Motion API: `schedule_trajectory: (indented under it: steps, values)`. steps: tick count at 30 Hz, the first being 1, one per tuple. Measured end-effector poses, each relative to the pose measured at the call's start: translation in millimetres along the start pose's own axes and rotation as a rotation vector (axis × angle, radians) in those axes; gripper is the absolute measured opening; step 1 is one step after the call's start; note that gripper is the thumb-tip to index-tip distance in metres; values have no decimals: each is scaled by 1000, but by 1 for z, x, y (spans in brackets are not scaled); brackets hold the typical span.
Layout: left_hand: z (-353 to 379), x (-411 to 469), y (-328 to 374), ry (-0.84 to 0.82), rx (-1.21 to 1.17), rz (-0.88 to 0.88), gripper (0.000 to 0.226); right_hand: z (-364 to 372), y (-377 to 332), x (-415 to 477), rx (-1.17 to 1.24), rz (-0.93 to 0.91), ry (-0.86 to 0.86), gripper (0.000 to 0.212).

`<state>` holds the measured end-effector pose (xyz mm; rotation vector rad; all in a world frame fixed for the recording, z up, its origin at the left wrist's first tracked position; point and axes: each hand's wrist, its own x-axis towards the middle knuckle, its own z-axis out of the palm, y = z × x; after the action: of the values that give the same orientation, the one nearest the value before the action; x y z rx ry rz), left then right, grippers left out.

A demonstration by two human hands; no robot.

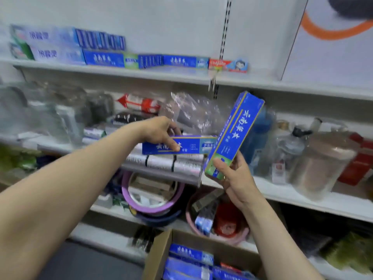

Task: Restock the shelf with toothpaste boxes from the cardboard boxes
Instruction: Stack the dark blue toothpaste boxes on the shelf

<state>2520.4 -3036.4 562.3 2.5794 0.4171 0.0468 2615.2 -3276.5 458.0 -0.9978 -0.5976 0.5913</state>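
Left hand (pixel 159 130) of mine pinches a blue toothpaste box (pixel 187 145), level before the cluttered middle shelf (pixel 282 194). My right hand (pixel 232 174) grips a second box (pixel 234 134), tilted steeply. A row of boxes (pixel 105 57) lines the top shelf (pixel 121 73); the open cardboard box (pixel 159 253) below holds more.

Crumpled clear plastic bag (pixel 191 112) beside a red-and-white packet (pixel 141 103), lidded plastic tub (pixel 323 164) at right next to a red carton (pixel 360 164), purple basin (pixel 126 191) and pink basin (pixel 189 214) lower down, orange arc (pixel 331 34) above.

White wall (pixel 161 21), dark grey floor (pixel 80 261)
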Motion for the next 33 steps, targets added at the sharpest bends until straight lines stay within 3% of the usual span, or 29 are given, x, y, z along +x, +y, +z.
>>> schedule_trajectory:
  steps: [2, 5, 10, 14, 17, 22, 24, 27, 33]
  values:
    - [-27, 3, 1, 33, 32, 46, 38, 16, -11, 11, -24, -29, -19, 89]
    - [-70, 9, 1, 105, 83, 121, 40, 41, -22, 34, -31, -103, -49, 92]
    - [-140, 21, -15, 143, 123, 209, 44, 93, -30, 72, 21, -166, -62, 64]
    - [-198, 30, -35, 172, 154, 241, 46, 127, -24, 103, 37, -215, -76, 77]
    - [-245, 40, -51, 200, 127, 261, 43, 148, -21, 122, 24, -230, -69, 54]
    - [-306, 69, -84, 245, 117, 291, 38, 183, -16, 148, 33, -254, -39, 51]
    - [-319, 83, -100, 236, 136, 279, 39, 192, -13, 157, 30, -267, -28, 64]
    - [-329, 103, -125, 220, 130, 238, 37, 204, -7, 168, -16, -262, -10, 102]
    - [-337, 126, -153, 183, 78, 237, 41, 226, 2, 177, -56, -262, 30, 94]
